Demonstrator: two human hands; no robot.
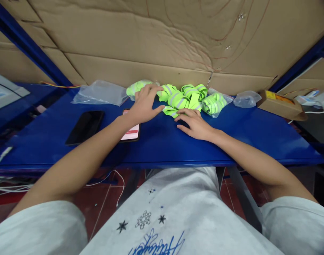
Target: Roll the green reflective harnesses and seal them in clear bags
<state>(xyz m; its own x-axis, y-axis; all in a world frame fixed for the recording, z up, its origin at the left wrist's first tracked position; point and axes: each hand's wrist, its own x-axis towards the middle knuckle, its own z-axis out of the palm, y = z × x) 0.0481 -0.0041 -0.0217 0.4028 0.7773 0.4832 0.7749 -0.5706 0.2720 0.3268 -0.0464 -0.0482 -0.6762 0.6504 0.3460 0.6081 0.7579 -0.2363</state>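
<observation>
A loose heap of neon-yellow reflective straps with grey stripes lies near the back of the blue table. My left hand hovers at the heap's left side, fingers stretched and thumb apart, partly over a phone with a lit screen. At the heap's front edge is my right hand, palm down with fingers spread; its fingertips reach the nearest strap, but I see no grip. Behind my left hand sits a bundle of the same strap. Another bundle in a transparent bag is right of the heap.
A flat plastic bag and a dark phone lie to the left. On the right are a crumpled plastic bag and an open cardboard box. Cardboard sheeting walls off the back of the blue table.
</observation>
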